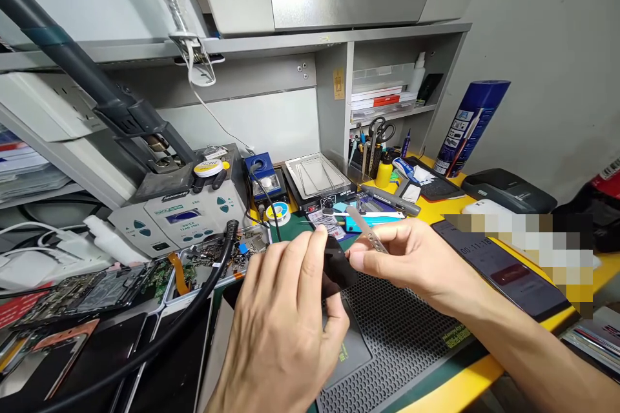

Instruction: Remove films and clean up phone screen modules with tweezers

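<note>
My left hand (285, 310) is closed round a dark, glossy phone-like slab (338, 269), its fingers over the upper face and the thumb beneath. My right hand (397, 255) pinches a thin flat metal pry blade (365, 227) with small holes near its lower end. The blade points up and left, away from the slab, and the right fingertips are close to the slab's right edge. Whether they touch it I cannot tell. Both hands are above a dark perforated mat (397, 335). Much of the slab is hidden behind my left hand.
A soldering station (181, 219) with a thick black hose (213, 284) stands at left, beside circuit boards (111, 290). A heating plate (320, 181) sits at the back. A phone showing a timer (498, 264) lies at right, with a blue spray can (472, 129) behind.
</note>
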`<state>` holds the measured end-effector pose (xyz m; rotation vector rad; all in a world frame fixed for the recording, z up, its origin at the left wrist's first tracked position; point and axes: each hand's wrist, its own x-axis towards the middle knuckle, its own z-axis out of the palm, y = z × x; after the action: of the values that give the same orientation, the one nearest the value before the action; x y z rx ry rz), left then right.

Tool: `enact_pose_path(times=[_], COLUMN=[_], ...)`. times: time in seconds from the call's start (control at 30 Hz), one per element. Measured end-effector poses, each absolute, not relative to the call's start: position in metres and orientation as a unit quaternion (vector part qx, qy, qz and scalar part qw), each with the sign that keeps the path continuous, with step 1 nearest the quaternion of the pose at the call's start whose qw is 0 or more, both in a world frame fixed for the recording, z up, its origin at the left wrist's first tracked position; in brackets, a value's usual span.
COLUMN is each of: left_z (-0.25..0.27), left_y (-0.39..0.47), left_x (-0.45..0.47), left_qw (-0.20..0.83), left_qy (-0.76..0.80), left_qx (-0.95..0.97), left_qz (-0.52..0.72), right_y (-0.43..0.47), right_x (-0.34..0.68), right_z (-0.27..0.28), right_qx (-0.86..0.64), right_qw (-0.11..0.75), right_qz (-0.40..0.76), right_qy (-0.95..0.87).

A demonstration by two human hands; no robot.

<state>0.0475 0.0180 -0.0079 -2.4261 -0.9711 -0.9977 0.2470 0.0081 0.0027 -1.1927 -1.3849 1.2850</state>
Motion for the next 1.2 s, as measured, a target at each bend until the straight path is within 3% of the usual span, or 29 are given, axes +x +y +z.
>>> enact_pose_path(times=[0.37,0.53,0.8,1.2], left_z=[-0.01,-0.012,-0.008,-0.009], left_y=[0.016,0.012,0.017,0.016], left_x=[0.044,0.05,0.046,0.052], left_qw=[0.157,0.125,0.118,0.086], left_qy=[-0.34,-0.319,-0.346,-0.32], left_qx=[-0.868,-0.896,-0.854,-0.837], left_qz=[-0.326,-0.283,-0.37,-0.435], right_y=[0.011,0.011,0.017,0.014], right_x=[0.248,0.248,0.258,0.259], right_z=[-0.005,0.003,0.015,0.015], right_qx=[-0.5,-0.524,-0.434,-0.364], right_qw=[0.434,0.516,0.495,0.497], right_qz=[0.493,0.46,0.636,0.713], right_qy=[-0.565,-0.498,-0.403,-0.335])
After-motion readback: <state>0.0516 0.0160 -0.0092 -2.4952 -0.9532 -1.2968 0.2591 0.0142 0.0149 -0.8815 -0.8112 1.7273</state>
